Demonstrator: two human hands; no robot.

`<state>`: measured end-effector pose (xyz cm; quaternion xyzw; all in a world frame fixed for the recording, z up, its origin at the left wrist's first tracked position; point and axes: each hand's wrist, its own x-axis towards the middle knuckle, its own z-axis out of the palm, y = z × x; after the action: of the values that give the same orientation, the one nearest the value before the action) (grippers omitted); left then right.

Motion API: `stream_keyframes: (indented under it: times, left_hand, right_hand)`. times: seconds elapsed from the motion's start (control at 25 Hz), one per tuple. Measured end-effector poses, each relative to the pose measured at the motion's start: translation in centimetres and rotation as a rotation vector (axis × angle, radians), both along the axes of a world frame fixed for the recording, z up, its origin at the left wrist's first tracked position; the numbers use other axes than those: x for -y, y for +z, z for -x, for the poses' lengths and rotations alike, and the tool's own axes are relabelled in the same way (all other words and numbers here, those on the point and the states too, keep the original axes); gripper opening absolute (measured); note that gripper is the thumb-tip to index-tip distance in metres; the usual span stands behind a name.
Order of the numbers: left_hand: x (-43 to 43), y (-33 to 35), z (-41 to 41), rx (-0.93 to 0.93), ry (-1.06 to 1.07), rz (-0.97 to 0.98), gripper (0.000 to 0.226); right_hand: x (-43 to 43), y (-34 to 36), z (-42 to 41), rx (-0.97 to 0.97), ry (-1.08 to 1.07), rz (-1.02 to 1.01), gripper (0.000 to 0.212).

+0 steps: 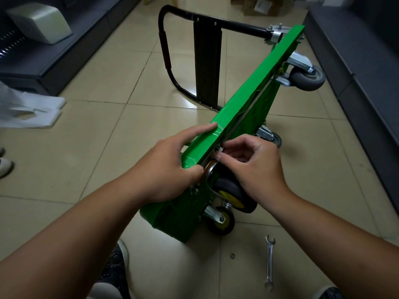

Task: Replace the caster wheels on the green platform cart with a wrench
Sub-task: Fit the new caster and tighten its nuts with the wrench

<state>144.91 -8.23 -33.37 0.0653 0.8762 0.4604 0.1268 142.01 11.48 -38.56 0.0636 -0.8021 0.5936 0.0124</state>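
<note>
- Cart, green, is stood on its long edge on the tiled floor, with its black handle spread to the left.
- Left grip is clamped over the cart's upper edge, forefinger stretched along it.
- Right grip is pinched on a small silver part above the nearest caster.
- Wrench and washer are seen on the floor, below the right forearm.

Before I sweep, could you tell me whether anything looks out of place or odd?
A small metal washer lies loose on the beige tiled floor, left of the silver steel wrench. The green platform cart is tipped on its side, and its near black caster wheels mismatch the far grey ones.
</note>
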Motion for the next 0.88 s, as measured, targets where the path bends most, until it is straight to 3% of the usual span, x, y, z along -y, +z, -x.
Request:
stream_keyframes:
  times: [0.28,0.52,0.88]
  left_hand:
    - [-0.04,0.07,-0.02,-0.030,0.004,0.035,0.089]
    - [-0.20,0.01,-0.07,-0.042,0.013,0.058,0.088]
    - [-0.05,0.04,-0.10,-0.059,0.013,0.090,0.087]
  right_hand:
    - [-0.11,0.10,-0.06,0.016,0.044,0.019,0.018]
    - [0.20,-0.08,-0.13,0.037,-0.024,0.179,0.022]
    - [0.36,0.02,-0.20,0.040,-0.042,0.192,0.014]
